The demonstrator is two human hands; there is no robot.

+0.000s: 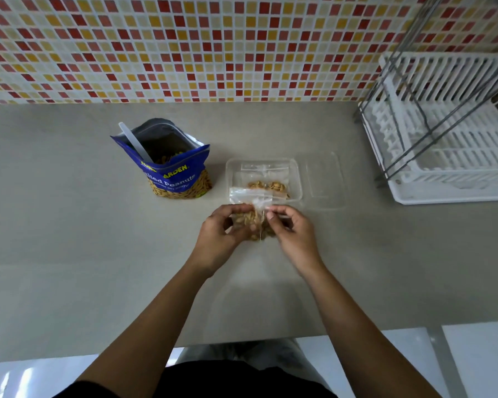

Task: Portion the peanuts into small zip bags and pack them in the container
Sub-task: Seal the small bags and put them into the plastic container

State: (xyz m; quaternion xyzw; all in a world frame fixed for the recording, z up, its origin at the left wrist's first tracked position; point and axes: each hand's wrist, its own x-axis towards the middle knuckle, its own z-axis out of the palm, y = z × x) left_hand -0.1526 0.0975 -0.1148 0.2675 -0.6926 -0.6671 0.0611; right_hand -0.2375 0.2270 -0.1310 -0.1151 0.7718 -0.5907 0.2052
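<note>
A small clear zip bag (253,209) holding peanuts is gripped between my left hand (223,238) and my right hand (291,234), just in front of the clear plastic container (230,173). Both hands pinch the bag's sides, its zip strip pointing away from me. Inside the container lies another filled zip bag (268,183). To the left stands the open blue peanut bag (173,170) with a white spoon (134,142) sticking out of its mouth.
The container's clear lid (325,179) lies flat just right of it. A white dish rack (443,130) with a metal frame fills the right back corner. A mosaic tiled wall bounds the grey counter (69,239) at the back; its front edge runs below my forearms.
</note>
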